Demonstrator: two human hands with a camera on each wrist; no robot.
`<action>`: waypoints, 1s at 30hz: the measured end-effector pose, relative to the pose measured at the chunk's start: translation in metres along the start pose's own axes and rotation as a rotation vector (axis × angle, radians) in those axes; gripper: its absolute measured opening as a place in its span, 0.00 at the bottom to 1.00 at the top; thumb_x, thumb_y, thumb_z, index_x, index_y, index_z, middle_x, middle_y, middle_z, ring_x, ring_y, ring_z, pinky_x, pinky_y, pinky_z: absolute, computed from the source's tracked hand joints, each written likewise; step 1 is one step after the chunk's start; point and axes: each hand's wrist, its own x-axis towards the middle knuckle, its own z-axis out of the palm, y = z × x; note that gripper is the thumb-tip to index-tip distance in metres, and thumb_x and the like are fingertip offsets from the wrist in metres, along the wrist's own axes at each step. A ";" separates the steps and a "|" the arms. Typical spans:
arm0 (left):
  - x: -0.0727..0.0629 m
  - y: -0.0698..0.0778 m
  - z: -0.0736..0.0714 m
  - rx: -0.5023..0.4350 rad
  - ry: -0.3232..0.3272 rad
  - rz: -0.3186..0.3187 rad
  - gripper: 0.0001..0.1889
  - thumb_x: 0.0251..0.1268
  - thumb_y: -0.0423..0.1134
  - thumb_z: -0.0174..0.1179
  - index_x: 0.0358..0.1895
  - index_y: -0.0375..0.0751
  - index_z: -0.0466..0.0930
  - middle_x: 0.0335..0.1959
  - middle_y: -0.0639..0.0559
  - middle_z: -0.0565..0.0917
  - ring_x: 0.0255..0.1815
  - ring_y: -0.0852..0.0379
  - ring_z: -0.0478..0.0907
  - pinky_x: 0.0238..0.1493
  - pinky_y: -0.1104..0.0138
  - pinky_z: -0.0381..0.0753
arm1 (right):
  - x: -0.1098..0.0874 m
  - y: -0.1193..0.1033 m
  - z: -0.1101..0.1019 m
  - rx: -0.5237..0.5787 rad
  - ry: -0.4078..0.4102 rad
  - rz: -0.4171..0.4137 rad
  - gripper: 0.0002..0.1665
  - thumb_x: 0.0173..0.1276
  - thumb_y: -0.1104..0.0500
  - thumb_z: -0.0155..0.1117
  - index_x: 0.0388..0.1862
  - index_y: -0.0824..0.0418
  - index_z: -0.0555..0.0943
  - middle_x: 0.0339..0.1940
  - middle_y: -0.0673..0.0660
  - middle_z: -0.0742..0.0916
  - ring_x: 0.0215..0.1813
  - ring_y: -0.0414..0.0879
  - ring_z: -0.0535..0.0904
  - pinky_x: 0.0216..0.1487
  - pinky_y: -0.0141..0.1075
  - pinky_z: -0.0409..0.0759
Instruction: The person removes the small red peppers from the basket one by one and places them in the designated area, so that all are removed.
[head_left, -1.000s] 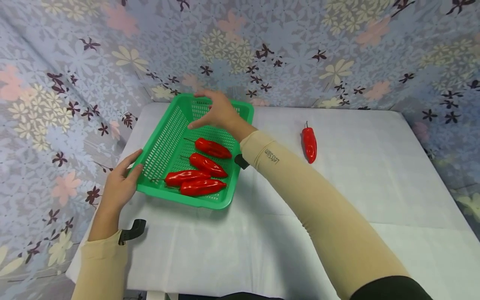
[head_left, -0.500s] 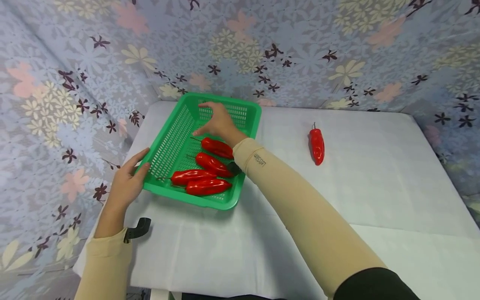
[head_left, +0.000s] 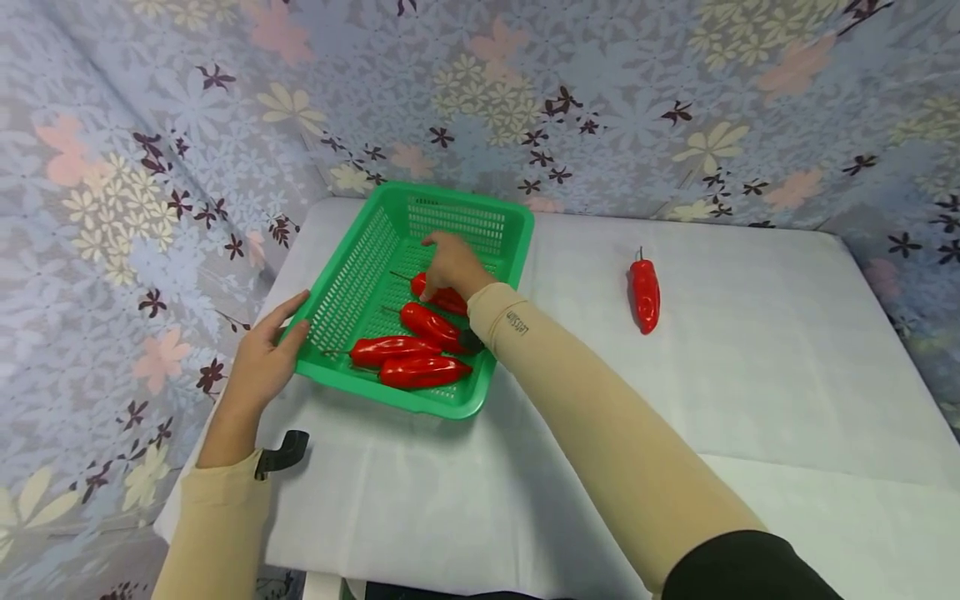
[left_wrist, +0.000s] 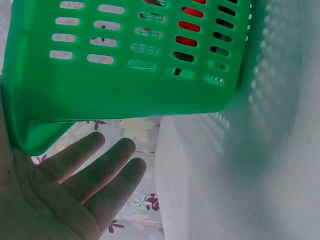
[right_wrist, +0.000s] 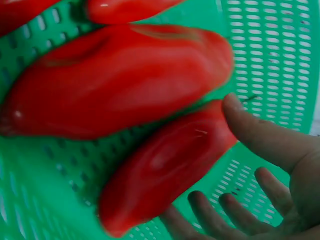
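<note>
A green plastic basket point(head_left: 397, 402) with slotted walls stands on the left of the table, several red peppers lying in it. My left hand point(head_left: 262, 358) holds its left rim near the front corner, thumb over the edge. Three fingers point(left_wrist: 107, 177) of that hand extend apart beneath the corner in the left wrist view. Inside the basket, my right hand point(head_left: 454, 265) is at the rearmost pepper point(right_wrist: 165, 170). Its thumb touches the stem end and a fingertip is at the opposite side; the other fingers are spread away from it. A larger-looking pepper point(right_wrist: 120, 85) lies alongside.
One more red pepper point(head_left: 645, 293) lies on the white-covered table point(head_left: 750, 350), right of the basket. Flowered cloth point(head_left: 600, 100) hangs behind the table and along its left side. The table's front edge is near the bottom of the head view.
My right hand has come down from the back of the basket onto the rearmost pepper. The left hand stays at the rim. The head view has shifted slightly.
</note>
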 end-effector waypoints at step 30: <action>-0.003 0.008 -0.003 0.029 -0.020 -0.018 0.27 0.80 0.51 0.46 0.79 0.55 0.62 0.70 0.33 0.70 0.61 0.33 0.75 0.52 0.44 0.72 | -0.019 -0.032 -0.031 0.616 -0.084 0.020 0.38 0.64 0.71 0.71 0.71 0.47 0.75 0.58 0.57 0.79 0.52 0.53 0.80 0.48 0.45 0.82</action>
